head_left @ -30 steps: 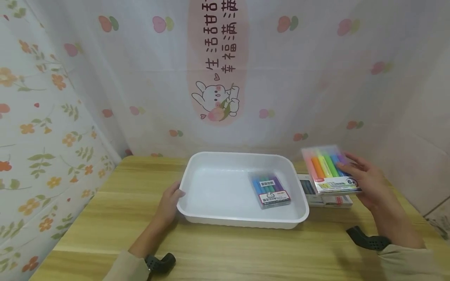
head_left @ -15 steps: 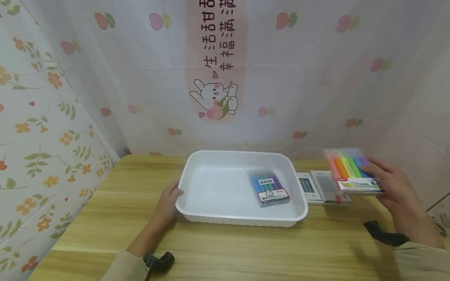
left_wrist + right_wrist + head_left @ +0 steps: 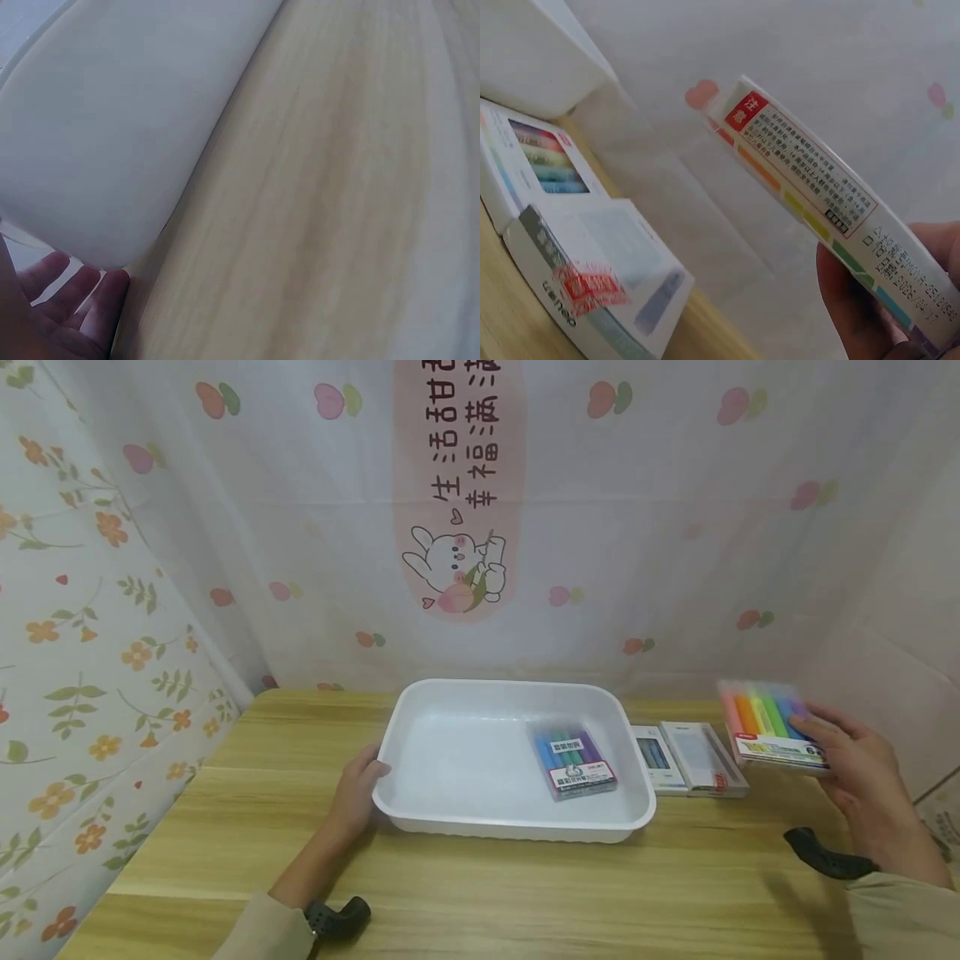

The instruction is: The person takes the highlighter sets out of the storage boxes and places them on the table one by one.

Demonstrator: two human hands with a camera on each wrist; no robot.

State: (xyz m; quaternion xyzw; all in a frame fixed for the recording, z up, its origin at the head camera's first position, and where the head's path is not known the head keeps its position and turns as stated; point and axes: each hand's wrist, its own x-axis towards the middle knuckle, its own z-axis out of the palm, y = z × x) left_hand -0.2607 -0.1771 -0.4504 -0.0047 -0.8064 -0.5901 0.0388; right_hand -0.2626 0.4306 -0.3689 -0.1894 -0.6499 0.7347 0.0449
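A white plastic tray (image 3: 480, 832) stands on the wooden table. At its left end my left hand (image 3: 352, 797) holds the rim, thumb over the edge; in the left wrist view its fingertips (image 3: 112, 289) touch the outer wall. Inside the tray, towards the right, lies a clear pack of blue, green and purple pens (image 3: 576, 767). My right hand (image 3: 862, 777) grips a clear pack of six rainbow-coloured highlighters (image 3: 772, 727) by its right side, raised above the table. The right wrist view shows the pack's printed edge (image 3: 810, 169) with fingers behind it.
Right of the tray, two flat white boxes lie side by side: one with a window showing coloured pens (image 3: 660, 762), one with a red sticker (image 3: 701, 758). A patterned curtain (image 3: 570, 527) hangs behind the table (image 3: 450, 893).
My right hand has moved rightward with the highlighter pack, off the two boxes, which now show fully. The left hand stays on the tray; the view has shifted slightly.
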